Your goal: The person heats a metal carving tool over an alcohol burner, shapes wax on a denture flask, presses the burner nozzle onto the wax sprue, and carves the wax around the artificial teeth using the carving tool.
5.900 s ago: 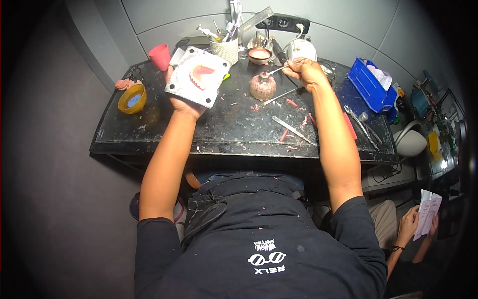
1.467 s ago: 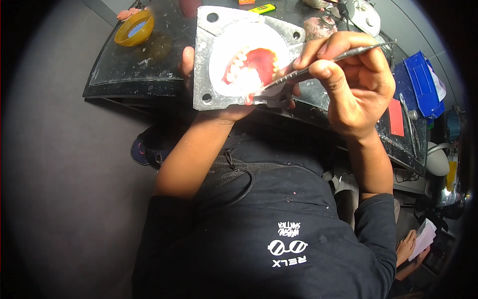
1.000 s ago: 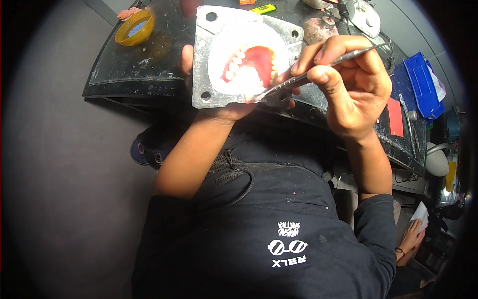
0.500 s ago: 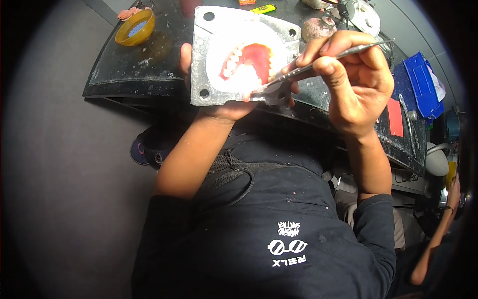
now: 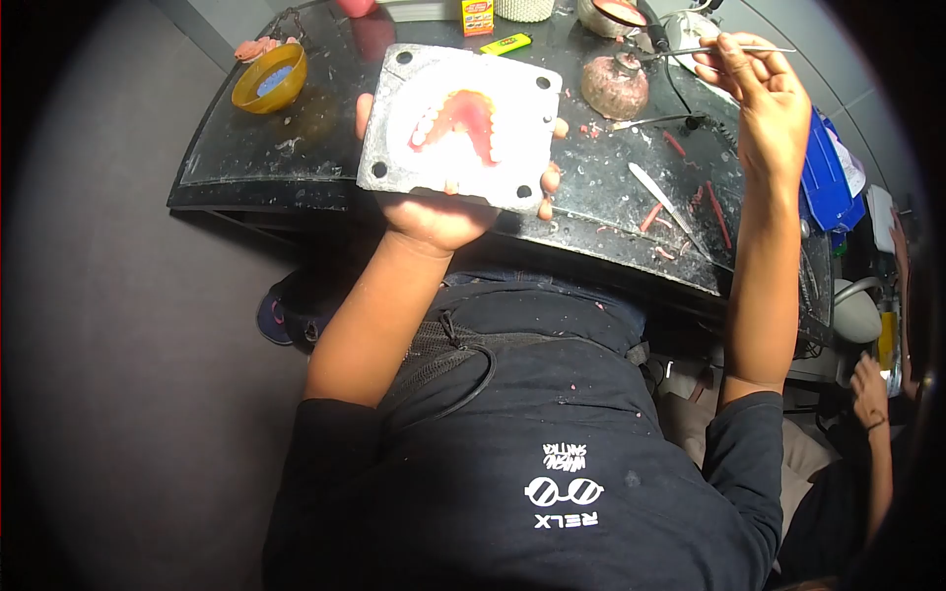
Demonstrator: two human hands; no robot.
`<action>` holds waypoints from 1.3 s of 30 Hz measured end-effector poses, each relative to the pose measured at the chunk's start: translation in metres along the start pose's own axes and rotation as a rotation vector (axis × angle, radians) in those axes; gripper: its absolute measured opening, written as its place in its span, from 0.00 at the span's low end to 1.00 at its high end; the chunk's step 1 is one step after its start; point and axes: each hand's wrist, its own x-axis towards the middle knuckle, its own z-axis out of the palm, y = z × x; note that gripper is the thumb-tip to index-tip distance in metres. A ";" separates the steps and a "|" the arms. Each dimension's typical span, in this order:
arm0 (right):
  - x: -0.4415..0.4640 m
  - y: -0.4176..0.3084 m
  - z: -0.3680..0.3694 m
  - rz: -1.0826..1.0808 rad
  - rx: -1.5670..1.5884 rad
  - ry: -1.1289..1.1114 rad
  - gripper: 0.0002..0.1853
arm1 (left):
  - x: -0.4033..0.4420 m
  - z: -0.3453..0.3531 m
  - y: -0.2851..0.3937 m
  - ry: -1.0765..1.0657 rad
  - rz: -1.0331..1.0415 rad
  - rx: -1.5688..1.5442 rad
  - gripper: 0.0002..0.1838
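My left hand [image 5: 439,219] supports a square metal denture flask [image 5: 377,133] from below, its fingers wrapped round the right edge. Set in the flask's bright white plaster is a denture [image 5: 460,110] with pink wax and a horseshoe of teeth. Off to the right, my right hand [image 5: 764,89] pinches a thin metal wax carver [image 5: 690,51] held nearly level. The carver's left end is by the top of a wax-crusted spirit burner [image 5: 615,87]; whether they touch I cannot tell, and no flame is visible.
On the black table [image 5: 325,163] lie a white-handled knife [image 5: 662,195], red wax sticks [image 5: 717,214] and scraps. A yellow bowl [image 5: 258,97], green lighter [image 5: 506,43] and small box [image 5: 477,16] stand farther back. A blue tray [image 5: 833,177] and another person's hand [image 5: 869,389] are at right.
My right hand has moved the carver away from the denture, up and right to the burner. The flask has shifted slightly left and down in my left hand.
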 end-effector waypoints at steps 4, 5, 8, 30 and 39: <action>0.010 0.026 -0.012 0.098 0.029 0.047 0.10 | -0.001 0.003 0.000 0.031 -0.015 -0.002 0.61; 0.012 0.030 -0.013 0.136 0.036 0.076 0.10 | -0.001 0.002 0.000 0.027 -0.024 -0.005 0.61; 0.015 0.042 -0.019 0.182 0.080 0.110 0.10 | 0.000 0.003 0.000 0.036 -0.028 0.048 0.61; 0.024 0.098 -0.029 0.446 0.224 0.082 0.12 | 0.000 0.010 -0.004 0.082 0.007 0.087 0.58; 0.021 0.096 -0.022 0.465 0.222 0.130 0.12 | -0.001 0.009 -0.003 0.085 0.013 0.091 0.57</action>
